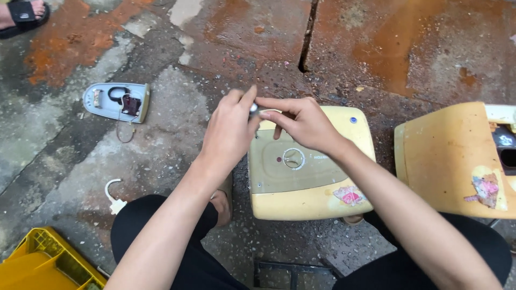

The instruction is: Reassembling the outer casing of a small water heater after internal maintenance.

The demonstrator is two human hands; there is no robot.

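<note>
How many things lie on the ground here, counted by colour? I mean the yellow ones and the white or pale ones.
Yellow: 3 - appliance casing under the hands, second casing at right, plastic crate
White or pale: 2 - opened cover with wires, small white plug piece
Total: 5

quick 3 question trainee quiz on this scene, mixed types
1. True or false: both hands pinch a small metal part above the yellow heater.
2. Which lies farthest toward the picture's left? A) grey cover B) second yellow casing C) yellow heater
3. Fill in: the yellow crate sits at the bottom ___ corner of the picture.

Key: 1 true, the left hand and right hand meet on it. 2 A. 3 left.
</note>
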